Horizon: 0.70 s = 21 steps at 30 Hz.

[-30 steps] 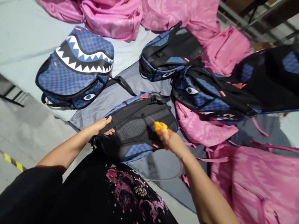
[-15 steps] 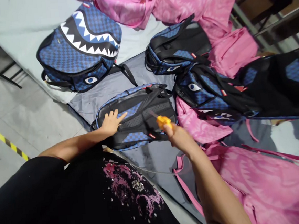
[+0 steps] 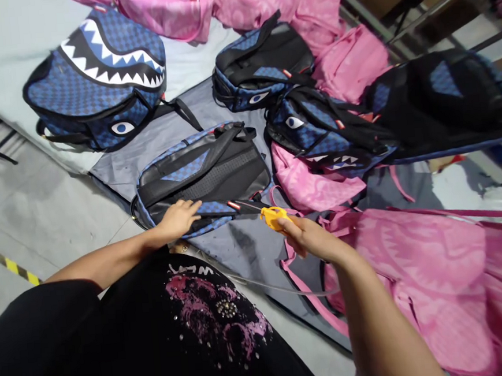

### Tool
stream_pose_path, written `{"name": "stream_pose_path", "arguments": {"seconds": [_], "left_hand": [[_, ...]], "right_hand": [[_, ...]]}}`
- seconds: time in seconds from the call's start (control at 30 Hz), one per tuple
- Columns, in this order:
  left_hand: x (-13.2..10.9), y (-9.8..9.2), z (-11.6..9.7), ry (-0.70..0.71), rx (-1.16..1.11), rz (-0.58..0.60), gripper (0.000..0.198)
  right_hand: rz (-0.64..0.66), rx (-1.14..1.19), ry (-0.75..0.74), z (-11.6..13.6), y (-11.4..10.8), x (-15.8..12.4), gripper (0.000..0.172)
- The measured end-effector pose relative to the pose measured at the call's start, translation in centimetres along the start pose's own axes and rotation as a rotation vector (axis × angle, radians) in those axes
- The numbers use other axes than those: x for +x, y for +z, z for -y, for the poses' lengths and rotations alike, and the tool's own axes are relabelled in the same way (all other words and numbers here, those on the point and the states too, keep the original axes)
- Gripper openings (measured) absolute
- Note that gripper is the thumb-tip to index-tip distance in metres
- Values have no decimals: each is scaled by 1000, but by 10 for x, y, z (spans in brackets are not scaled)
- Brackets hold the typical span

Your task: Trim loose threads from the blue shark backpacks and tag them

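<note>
A blue-and-black checkered backpack [image 3: 236, 163] lies in front of me with its straps and padded back facing up. My left hand [image 3: 178, 218] rests on its near side, fingers stretched over the lower strap and holding nothing. In my right hand [image 3: 309, 235] is a yellow air blow gun [image 3: 274, 218], its thin nozzle pointing left at the strap's red-and-white tag [image 3: 234, 205]. The nozzle tip is just beside that strap; whether it touches I cannot tell. A clear hose [image 3: 280, 288] runs below the right hand.
A shark-mouth backpack [image 3: 94, 67] lies at upper left. More blue checkered backpacks [image 3: 262, 62] lie to the right. Pink bags [image 3: 432, 278] are at lower right and along the back. The grey cloth's near edge [image 3: 305, 328] borders the floor.
My right hand has brought the air blow gun from above the back panel down to the near strap. My left hand has slid toward the near edge. The view has shifted right.
</note>
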<state>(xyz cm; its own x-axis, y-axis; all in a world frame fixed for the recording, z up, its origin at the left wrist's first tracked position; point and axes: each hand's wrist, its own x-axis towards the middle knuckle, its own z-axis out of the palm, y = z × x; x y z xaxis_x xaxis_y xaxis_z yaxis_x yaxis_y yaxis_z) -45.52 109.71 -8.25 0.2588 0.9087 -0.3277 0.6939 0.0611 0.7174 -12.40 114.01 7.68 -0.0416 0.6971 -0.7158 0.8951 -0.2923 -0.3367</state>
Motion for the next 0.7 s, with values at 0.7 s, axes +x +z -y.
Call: {"name": "stream_pose_path", "arguments": {"seconds": [0.7], "left_hand": [[2,44,-53,-31,-128,34,49]], "right_hand": [[-220,-252,195,-23,72,-52,47]]}}
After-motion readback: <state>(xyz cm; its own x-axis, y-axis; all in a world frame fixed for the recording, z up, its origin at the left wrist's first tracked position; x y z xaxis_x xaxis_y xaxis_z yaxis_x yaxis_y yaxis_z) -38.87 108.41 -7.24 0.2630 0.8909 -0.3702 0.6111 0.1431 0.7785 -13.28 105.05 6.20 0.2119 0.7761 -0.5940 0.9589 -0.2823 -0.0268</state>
